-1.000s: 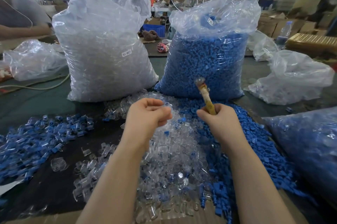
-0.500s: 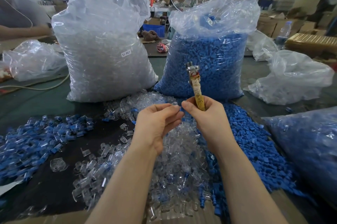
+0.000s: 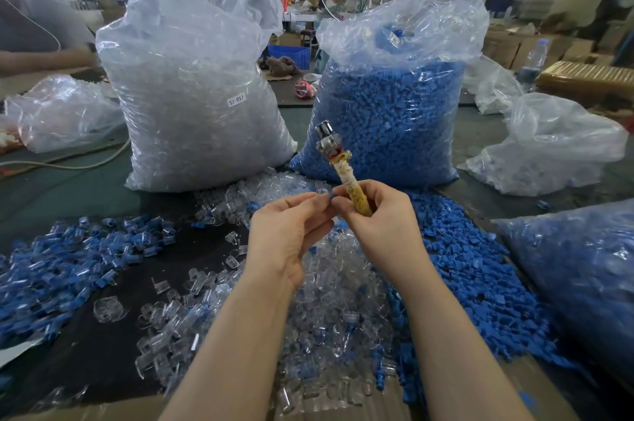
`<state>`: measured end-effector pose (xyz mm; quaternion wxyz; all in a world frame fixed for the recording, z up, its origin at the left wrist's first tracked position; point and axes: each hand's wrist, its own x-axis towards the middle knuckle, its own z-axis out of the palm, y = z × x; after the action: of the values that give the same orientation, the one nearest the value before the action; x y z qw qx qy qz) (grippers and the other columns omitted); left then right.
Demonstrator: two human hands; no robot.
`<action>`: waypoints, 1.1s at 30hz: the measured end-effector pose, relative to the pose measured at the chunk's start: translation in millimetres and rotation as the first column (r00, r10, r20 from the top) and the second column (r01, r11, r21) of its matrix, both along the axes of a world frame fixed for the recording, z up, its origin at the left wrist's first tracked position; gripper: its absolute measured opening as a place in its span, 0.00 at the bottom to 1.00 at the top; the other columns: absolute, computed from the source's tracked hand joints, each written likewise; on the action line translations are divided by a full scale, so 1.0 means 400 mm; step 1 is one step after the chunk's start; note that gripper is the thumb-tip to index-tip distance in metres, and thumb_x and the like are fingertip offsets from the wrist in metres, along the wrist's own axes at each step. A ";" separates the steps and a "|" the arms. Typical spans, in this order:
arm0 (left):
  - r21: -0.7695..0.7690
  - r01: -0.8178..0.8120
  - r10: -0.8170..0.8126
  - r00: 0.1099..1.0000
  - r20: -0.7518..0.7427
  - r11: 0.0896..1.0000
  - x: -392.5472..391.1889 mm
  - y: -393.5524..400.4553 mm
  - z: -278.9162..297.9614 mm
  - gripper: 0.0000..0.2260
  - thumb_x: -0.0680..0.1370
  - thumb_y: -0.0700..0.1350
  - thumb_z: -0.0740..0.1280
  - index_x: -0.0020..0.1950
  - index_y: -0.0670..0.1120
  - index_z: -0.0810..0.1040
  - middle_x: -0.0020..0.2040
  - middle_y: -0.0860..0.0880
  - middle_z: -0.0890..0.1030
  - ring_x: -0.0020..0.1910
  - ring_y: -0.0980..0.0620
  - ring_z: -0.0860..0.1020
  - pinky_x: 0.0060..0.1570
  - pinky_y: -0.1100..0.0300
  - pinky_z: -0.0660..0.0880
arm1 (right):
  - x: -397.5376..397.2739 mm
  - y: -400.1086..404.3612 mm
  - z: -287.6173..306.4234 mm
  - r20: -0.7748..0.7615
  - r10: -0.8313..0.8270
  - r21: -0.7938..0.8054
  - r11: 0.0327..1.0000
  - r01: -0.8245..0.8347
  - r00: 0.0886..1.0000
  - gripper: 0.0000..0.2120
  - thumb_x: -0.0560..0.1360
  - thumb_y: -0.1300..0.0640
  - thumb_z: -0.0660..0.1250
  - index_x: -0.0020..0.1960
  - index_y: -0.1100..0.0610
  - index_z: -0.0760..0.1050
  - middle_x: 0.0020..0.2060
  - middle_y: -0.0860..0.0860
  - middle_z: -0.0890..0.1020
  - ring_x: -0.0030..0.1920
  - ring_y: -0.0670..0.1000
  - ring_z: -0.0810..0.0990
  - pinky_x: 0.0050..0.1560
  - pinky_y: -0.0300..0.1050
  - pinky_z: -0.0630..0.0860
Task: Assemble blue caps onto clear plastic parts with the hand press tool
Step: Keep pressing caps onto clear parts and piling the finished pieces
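My right hand (image 3: 374, 218) grips the hand press tool (image 3: 339, 166) by its tape-wrapped handle, metal head pointing up and slightly left. My left hand (image 3: 291, 228) meets it fingertip to fingertip and pinches a small clear plastic part (image 3: 323, 192) between them. Under both hands lies a heap of loose clear parts (image 3: 329, 311). Loose blue caps (image 3: 480, 269) spread to the right of it. A pile of assembled clear-and-blue pieces (image 3: 68, 259) lies at the left.
A big bag of clear parts (image 3: 192, 105) and a big bag of blue caps (image 3: 387, 111) stand behind the heaps. Another bag of blue pieces (image 3: 583, 276) sits at the right. Crumpled plastic bags lie at both sides. A person's arm (image 3: 41, 57) is at far left.
My hands rose off the heap and came together. The tool swung from leaning right to leaning slightly left, and my left fingers now meet my right fingertips around a clear part.
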<state>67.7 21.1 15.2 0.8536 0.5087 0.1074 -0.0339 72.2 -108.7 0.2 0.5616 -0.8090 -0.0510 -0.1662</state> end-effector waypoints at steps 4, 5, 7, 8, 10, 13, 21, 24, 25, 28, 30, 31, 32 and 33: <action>0.025 0.020 -0.020 1.000 0.001 0.999 -0.003 -0.002 0.004 0.04 0.74 0.36 0.72 0.48 0.40 0.81 0.39 0.45 0.86 0.38 0.54 0.85 0.34 0.64 0.80 | 0.000 0.002 -0.009 0.074 -0.066 -0.025 0.997 0.068 0.995 0.05 0.76 0.51 0.71 0.42 0.49 0.78 0.30 0.40 0.79 0.32 0.41 0.75 0.33 0.32 0.70; 0.037 0.004 -0.004 1.000 -0.001 0.999 -0.003 -0.002 0.004 0.05 0.73 0.37 0.73 0.47 0.40 0.82 0.38 0.46 0.86 0.37 0.55 0.85 0.34 0.65 0.80 | 0.000 0.004 -0.011 0.090 -0.073 -0.016 0.997 0.075 0.993 0.07 0.77 0.51 0.70 0.40 0.49 0.76 0.29 0.39 0.78 0.31 0.41 0.73 0.32 0.32 0.68; 0.046 -0.028 0.028 1.000 -0.002 0.999 -0.003 0.001 0.005 0.05 0.72 0.37 0.74 0.46 0.41 0.82 0.37 0.47 0.86 0.36 0.55 0.84 0.33 0.65 0.79 | 0.000 0.005 -0.012 0.110 -0.076 0.027 0.997 0.074 0.991 0.09 0.77 0.52 0.69 0.39 0.50 0.75 0.27 0.41 0.74 0.28 0.42 0.69 0.30 0.33 0.65; 0.044 -0.036 0.036 0.999 0.000 0.998 -0.003 0.002 0.006 0.05 0.72 0.37 0.74 0.46 0.41 0.82 0.37 0.47 0.86 0.35 0.55 0.84 0.33 0.65 0.79 | 0.000 0.006 -0.011 0.114 -0.075 0.050 0.996 0.069 0.991 0.09 0.78 0.53 0.69 0.39 0.52 0.75 0.26 0.42 0.73 0.28 0.42 0.67 0.30 0.36 0.65; 0.052 -0.041 0.040 0.999 0.008 0.998 -0.004 0.001 0.007 0.03 0.72 0.35 0.73 0.45 0.41 0.82 0.36 0.46 0.86 0.35 0.55 0.84 0.33 0.65 0.79 | -0.002 0.009 -0.008 0.118 -0.068 0.090 0.994 0.057 0.991 0.08 0.78 0.53 0.69 0.41 0.54 0.76 0.28 0.48 0.74 0.30 0.45 0.69 0.33 0.45 0.68; 0.073 -0.034 0.032 0.999 0.018 0.997 -0.006 -0.005 0.007 0.03 0.73 0.34 0.73 0.42 0.41 0.82 0.37 0.44 0.86 0.35 0.54 0.84 0.34 0.64 0.80 | -0.008 0.014 -0.002 0.142 -0.058 0.125 0.991 0.040 0.988 0.06 0.78 0.55 0.68 0.42 0.53 0.76 0.35 0.51 0.80 0.36 0.53 0.76 0.39 0.49 0.73; 0.089 -0.020 0.016 0.999 0.049 0.996 -0.010 -0.009 0.012 0.03 0.72 0.34 0.73 0.45 0.39 0.83 0.37 0.43 0.86 0.36 0.52 0.85 0.34 0.64 0.79 | -0.007 0.021 -0.011 0.171 -0.096 0.121 0.990 0.076 0.981 0.06 0.78 0.56 0.69 0.42 0.52 0.75 0.32 0.46 0.78 0.31 0.43 0.72 0.34 0.38 0.71; 0.100 -0.030 0.023 0.997 0.075 0.995 -0.015 -0.013 0.015 0.03 0.72 0.34 0.73 0.44 0.40 0.83 0.38 0.43 0.86 0.38 0.51 0.85 0.35 0.64 0.80 | -0.006 0.019 -0.014 0.172 -0.104 0.111 0.990 0.086 0.980 0.06 0.77 0.55 0.70 0.42 0.51 0.76 0.30 0.42 0.76 0.30 0.42 0.71 0.32 0.33 0.68; 0.108 -0.039 0.030 0.996 0.088 0.993 -0.016 -0.016 0.016 0.03 0.72 0.34 0.73 0.44 0.40 0.83 0.38 0.43 0.86 0.38 0.51 0.85 0.35 0.64 0.80 | -0.005 0.020 -0.014 0.171 -0.105 0.109 0.990 0.087 0.980 0.06 0.77 0.55 0.70 0.42 0.52 0.76 0.30 0.41 0.76 0.30 0.41 0.71 0.32 0.33 0.68; 0.156 -0.088 0.067 0.988 0.136 0.984 -0.020 -0.021 0.019 0.03 0.73 0.33 0.73 0.42 0.40 0.83 0.37 0.43 0.86 0.37 0.51 0.85 0.36 0.64 0.80 | -0.005 0.022 -0.012 0.165 -0.098 0.102 0.991 0.082 0.981 0.05 0.77 0.55 0.69 0.43 0.53 0.77 0.29 0.42 0.76 0.30 0.41 0.71 0.32 0.34 0.68; 0.199 -0.128 0.094 0.980 0.175 0.972 -0.021 -0.022 0.019 0.03 0.72 0.33 0.73 0.42 0.40 0.83 0.36 0.43 0.85 0.36 0.52 0.85 0.38 0.64 0.81 | -0.005 0.023 -0.008 0.150 -0.086 0.099 0.993 0.072 0.985 0.05 0.78 0.54 0.69 0.43 0.52 0.77 0.30 0.43 0.77 0.32 0.42 0.72 0.34 0.38 0.71; 0.223 -0.146 0.103 0.975 0.197 0.964 -0.021 -0.022 0.020 0.03 0.72 0.33 0.73 0.42 0.40 0.83 0.36 0.43 0.85 0.36 0.52 0.84 0.38 0.64 0.81 | -0.006 0.022 -0.005 0.142 -0.079 0.094 0.993 0.066 0.987 0.04 0.78 0.54 0.69 0.44 0.52 0.78 0.31 0.44 0.78 0.32 0.43 0.73 0.36 0.42 0.73; 0.252 -0.166 0.110 0.969 0.220 0.954 -0.021 -0.022 0.020 0.04 0.72 0.33 0.74 0.42 0.40 0.83 0.36 0.44 0.85 0.37 0.52 0.84 0.39 0.63 0.81 | -0.008 0.020 -0.001 0.136 -0.070 0.084 0.995 0.059 0.988 0.04 0.78 0.55 0.68 0.44 0.52 0.78 0.32 0.45 0.78 0.33 0.45 0.74 0.37 0.46 0.75; 0.290 -0.187 0.117 0.963 0.242 0.939 -0.019 -0.021 0.019 0.04 0.71 0.33 0.74 0.41 0.41 0.83 0.36 0.44 0.85 0.37 0.51 0.84 0.40 0.62 0.81 | -0.009 0.018 0.003 0.132 -0.060 0.075 0.996 0.050 0.990 0.03 0.78 0.55 0.68 0.45 0.52 0.78 0.32 0.46 0.79 0.34 0.47 0.76 0.39 0.50 0.76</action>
<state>60.1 12.5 22.8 0.7698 0.6270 0.0548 0.1066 68.6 -101.3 1.4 0.5805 -0.7767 -0.0602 -0.2371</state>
